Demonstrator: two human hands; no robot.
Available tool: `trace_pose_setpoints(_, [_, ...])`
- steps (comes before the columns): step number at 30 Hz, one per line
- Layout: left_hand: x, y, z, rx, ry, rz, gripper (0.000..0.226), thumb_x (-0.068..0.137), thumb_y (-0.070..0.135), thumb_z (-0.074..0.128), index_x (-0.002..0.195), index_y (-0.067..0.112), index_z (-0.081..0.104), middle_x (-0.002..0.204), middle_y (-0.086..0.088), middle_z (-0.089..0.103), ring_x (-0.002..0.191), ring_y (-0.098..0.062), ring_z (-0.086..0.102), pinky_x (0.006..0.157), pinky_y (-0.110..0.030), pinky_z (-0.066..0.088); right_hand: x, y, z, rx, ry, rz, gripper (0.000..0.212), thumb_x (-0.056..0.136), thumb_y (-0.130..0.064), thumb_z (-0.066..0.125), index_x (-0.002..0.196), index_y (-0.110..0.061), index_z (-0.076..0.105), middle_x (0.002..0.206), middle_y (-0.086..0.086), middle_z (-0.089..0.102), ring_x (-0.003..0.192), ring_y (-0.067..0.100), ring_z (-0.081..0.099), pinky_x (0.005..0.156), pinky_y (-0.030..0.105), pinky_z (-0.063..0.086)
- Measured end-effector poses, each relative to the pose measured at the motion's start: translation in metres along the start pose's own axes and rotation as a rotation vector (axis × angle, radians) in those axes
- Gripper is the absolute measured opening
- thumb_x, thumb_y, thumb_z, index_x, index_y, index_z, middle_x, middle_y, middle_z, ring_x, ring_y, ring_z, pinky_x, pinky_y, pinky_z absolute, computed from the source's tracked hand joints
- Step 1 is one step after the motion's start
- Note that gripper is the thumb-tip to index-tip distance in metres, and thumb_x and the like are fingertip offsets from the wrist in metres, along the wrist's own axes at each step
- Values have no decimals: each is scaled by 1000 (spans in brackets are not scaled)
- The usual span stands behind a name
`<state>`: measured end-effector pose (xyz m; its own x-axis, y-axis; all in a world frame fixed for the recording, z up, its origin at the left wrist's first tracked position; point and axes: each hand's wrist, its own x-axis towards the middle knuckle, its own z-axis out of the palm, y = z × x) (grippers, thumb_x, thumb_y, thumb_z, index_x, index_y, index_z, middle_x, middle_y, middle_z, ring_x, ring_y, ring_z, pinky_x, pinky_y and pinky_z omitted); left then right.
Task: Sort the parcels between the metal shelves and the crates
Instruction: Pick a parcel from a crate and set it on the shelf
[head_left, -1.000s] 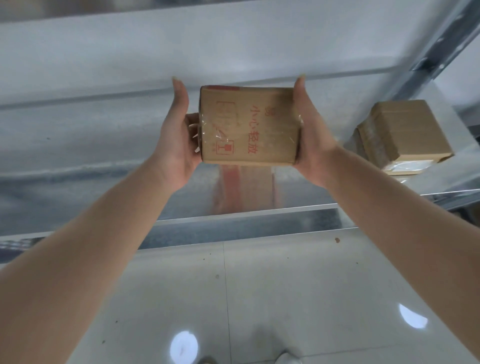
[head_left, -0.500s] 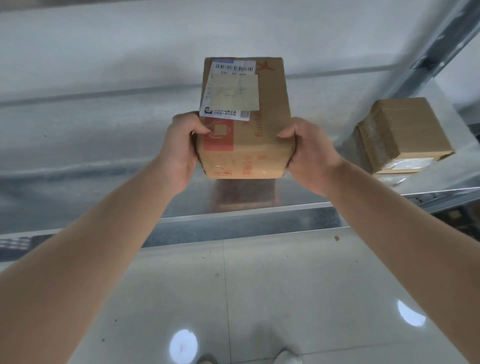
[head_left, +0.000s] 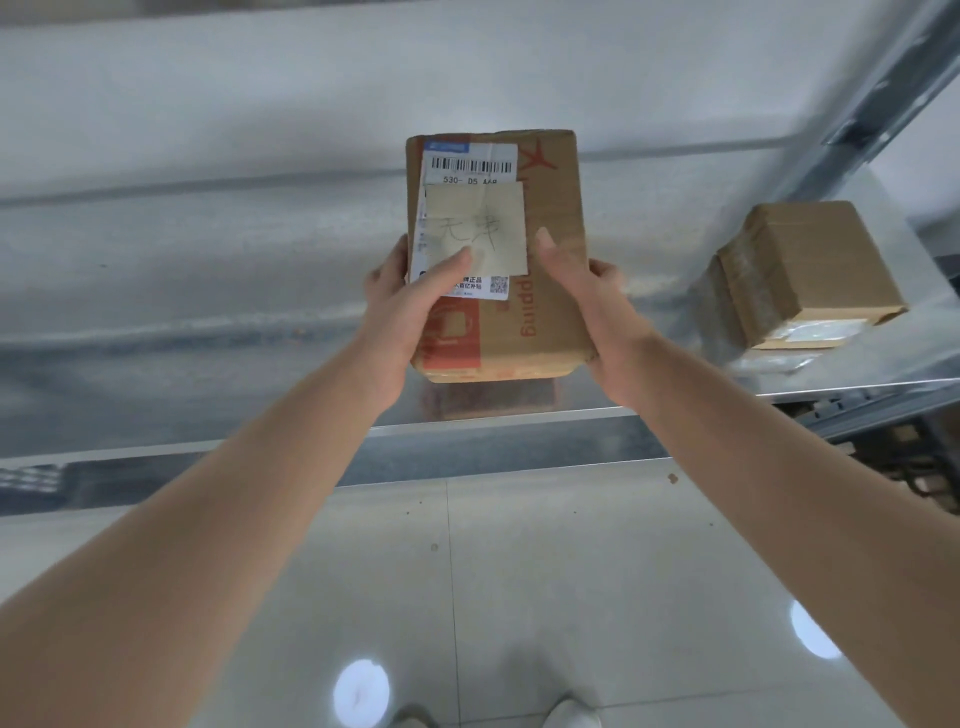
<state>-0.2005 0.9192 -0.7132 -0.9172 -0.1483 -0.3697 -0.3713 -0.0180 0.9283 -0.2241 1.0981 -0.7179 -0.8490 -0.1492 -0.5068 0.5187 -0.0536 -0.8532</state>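
Over the front of the grey metal shelf (head_left: 208, 312), your left hand (head_left: 410, 306) grips the left side of the brown cardboard parcel with the white barcode label (head_left: 550, 249), thumb across the label. Whether the parcel touches the shelf cannot be told. Your right hand (head_left: 597, 306) clasps its right side, thumb on top. You appear to be shelving it: set it flat and release, keeping it apart from the smaller taped cardboard box (head_left: 810, 270) to the right.
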Motion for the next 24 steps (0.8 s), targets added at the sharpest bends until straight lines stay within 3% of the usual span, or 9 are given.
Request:
trace_pose_setpoints(3, [-8, 0, 0, -16, 8, 49, 75, 67, 52, 84, 133, 39, 51, 133, 3, 61, 114, -17, 65, 94, -41, 54, -3, 4, 7, -12, -24, -67, 85, 83, -49, 76, 150, -24, 29, 133, -5, 62, 115, 14, 65, 98, 41, 52])
trace_pose_setpoints(5, [-11, -5, -1, -49, -18, 83, 60, 83, 31, 77, 136, 30, 48, 123, 5, 68, 107, -13, 69, 89, -34, 57, -7, 6, 12, -43, -41, -107, 60, 88, -40, 73, 140, -28, 46, 121, -9, 70, 104, 8, 70, 88, 31, 56])
trace_pose_setpoints(7, [-18, -7, -4, -70, -14, 99, 51, 87, 22, 73, 132, 29, 48, 119, 6, 70, 103, -11, 70, 82, -28, 59, -14, 5, 18, -36, -47, -132, 43, 91, -32, 70, 131, -27, 54, 111, -9, 72, 94, 4, 71, 75, 22, 56])
trace_pose_setpoints(11, [-42, -9, -13, -115, 44, 35, 46, 87, 26, 72, 126, 36, 50, 113, 11, 72, 97, -6, 71, 73, -25, 58, -30, 7, 30, -47, -79, -103, 42, 92, -30, 70, 130, -24, 55, 113, -5, 73, 94, 6, 71, 77, 24, 56])
trace_pose_setpoints(14, [-71, -7, -22, -119, 110, 7, 43, 87, 26, 72, 125, 33, 53, 109, 12, 72, 91, -2, 71, 68, -18, 56, -54, 6, 41, -44, -104, -45, 39, 91, -30, 70, 128, -25, 57, 112, -4, 74, 95, 8, 71, 87, 31, 55])
trace_pose_setpoints(20, [-163, 12, -48, -142, 212, -86, 53, 85, 27, 75, 133, 23, 51, 111, 11, 71, 92, -1, 71, 68, -16, 55, -137, 2, 75, -26, -134, 87, 38, 93, -23, 69, 129, -21, 60, 119, 1, 73, 107, 19, 70, 100, 43, 53])
trace_pose_setpoints(24, [-233, 25, -72, -164, 248, -122, 39, 89, 18, 72, 124, 21, 55, 110, 7, 72, 96, -7, 71, 75, -19, 56, -202, -3, 101, -18, -160, 161, 36, 93, -21, 69, 128, -20, 61, 106, -6, 75, 96, 11, 71, 97, 36, 54])
